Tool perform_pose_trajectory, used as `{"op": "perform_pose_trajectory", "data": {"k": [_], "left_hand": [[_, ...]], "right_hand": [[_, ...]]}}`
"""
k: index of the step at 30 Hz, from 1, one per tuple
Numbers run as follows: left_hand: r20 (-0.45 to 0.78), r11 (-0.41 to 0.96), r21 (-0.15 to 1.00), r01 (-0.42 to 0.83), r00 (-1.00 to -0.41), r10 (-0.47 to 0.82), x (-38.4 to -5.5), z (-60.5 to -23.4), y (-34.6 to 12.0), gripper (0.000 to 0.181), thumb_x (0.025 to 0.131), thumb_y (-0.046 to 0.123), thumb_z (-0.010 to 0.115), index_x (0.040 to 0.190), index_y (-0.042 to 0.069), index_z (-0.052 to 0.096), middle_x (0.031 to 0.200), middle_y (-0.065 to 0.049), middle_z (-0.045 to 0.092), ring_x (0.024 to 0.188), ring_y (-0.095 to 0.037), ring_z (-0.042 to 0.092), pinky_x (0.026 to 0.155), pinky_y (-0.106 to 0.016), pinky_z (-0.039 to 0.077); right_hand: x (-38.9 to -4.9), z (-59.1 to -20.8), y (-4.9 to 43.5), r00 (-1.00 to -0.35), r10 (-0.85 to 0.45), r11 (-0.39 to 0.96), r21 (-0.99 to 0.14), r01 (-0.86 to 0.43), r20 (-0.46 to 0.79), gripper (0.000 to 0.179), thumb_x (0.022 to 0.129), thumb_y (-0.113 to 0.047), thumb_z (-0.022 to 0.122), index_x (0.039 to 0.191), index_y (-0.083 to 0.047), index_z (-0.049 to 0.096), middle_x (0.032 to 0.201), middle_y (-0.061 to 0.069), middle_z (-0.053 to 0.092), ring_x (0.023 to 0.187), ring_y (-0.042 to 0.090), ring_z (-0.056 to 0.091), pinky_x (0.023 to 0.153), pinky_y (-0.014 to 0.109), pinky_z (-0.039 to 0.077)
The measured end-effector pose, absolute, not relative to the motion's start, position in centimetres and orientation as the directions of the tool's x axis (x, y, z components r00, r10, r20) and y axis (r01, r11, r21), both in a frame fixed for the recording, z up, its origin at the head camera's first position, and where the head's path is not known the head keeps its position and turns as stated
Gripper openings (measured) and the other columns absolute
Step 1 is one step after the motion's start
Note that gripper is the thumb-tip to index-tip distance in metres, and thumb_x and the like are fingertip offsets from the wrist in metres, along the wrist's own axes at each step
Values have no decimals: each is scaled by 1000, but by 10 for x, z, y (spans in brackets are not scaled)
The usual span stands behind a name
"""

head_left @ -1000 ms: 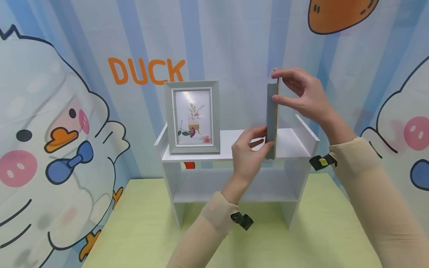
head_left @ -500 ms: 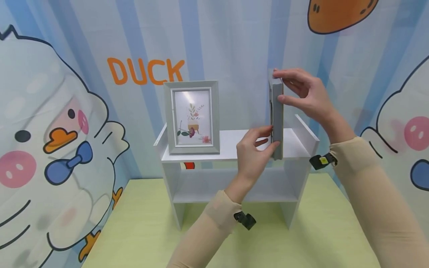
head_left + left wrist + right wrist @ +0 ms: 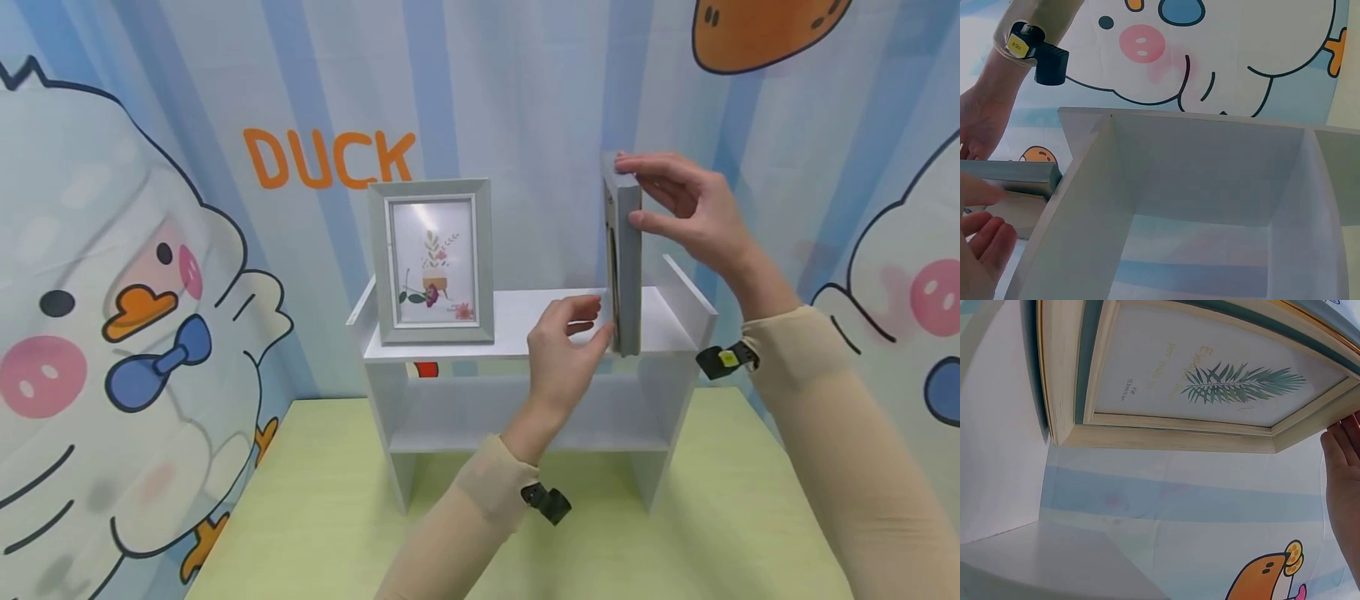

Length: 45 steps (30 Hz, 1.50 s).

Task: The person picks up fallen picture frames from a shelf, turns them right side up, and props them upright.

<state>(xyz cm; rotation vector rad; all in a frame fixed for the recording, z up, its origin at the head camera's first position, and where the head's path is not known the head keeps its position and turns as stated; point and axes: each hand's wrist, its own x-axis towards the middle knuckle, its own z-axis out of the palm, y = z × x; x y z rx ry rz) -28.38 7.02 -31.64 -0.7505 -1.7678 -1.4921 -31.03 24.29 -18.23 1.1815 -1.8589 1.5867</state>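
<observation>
A picture frame (image 3: 632, 275) stands upright, edge-on, over the right part of the white shelf's top board. Its cream border (image 3: 1166, 439), gold line and green leaf print show in the right wrist view. My right hand (image 3: 690, 204) pinches its upper corner, forefinger on the top edge and thumb on the near side. Beside its lower end is my left hand (image 3: 564, 346), fingers loosely bent and off the frame, thumb tip right at its edge. In the left wrist view the left hand's fingers (image 3: 988, 240) are spread below the grey frame side (image 3: 1013, 172).
A second, grey-green picture frame (image 3: 380, 275) with a flower print stands at the left of the shelf top. The white shelf (image 3: 525, 412) has raised side panels and rests on a light green table (image 3: 322, 500). A striped duck curtain (image 3: 525, 100) hangs behind.
The held frame has moved slightly right and turned, so more of its back face shows. My left hand's fingers have come off its lower end; the right hand has kept its grip.
</observation>
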Motion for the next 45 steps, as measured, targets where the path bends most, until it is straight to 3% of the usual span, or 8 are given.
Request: {"op": "perform_pose_trajectory", "data": {"k": [5,20,30,37,45], "left_hand": [[793,175,600,781,-609,2,-284,-319,73,29,76,2,75,104,-1,66,95,-12,65,84,-22,68,78,-24,58],[787,229,604,763,-617,-19,-287,-319,60,18,78,-1,68,95,2,70,87,-9,69,79,-14,67,71,-24,58],[787,242,605,758,-615,-42,-289,-317,45,16,78,-2,64,93,-1,71,85,-10,69,78,-14,67,69,-23,58],[789,262,600,756,-613,-38,-291,-318,34,16,78,-4,64,91,0,72,84,-10,70,77,-14,67,70,-23,59],[771,265,617,741,-636,-15,-292,-316,25,15,79,-2,64,93,0,71,86,-11,70,76,-13,68,71,-25,59]], "right_hand": [[-310,-182,243,-560,-322,14,-588,-809,763,49,79,11,65,127,3,56,134,10,54,129,16,47,107,20,37],[-315,-179,236,-549,-360,33,-578,-816,755,49,79,10,66,127,4,56,134,10,55,129,16,48,107,20,37],[-316,-176,231,-525,-396,178,-498,-849,753,48,79,8,68,126,3,57,134,9,55,129,15,47,108,20,37],[-319,-176,227,-494,-448,83,-515,-853,745,47,77,12,66,123,9,56,129,10,58,130,17,47,108,22,37],[-317,-175,225,-498,-461,104,-513,-852,734,47,78,11,67,123,7,57,133,11,56,131,16,47,108,21,37]]}}
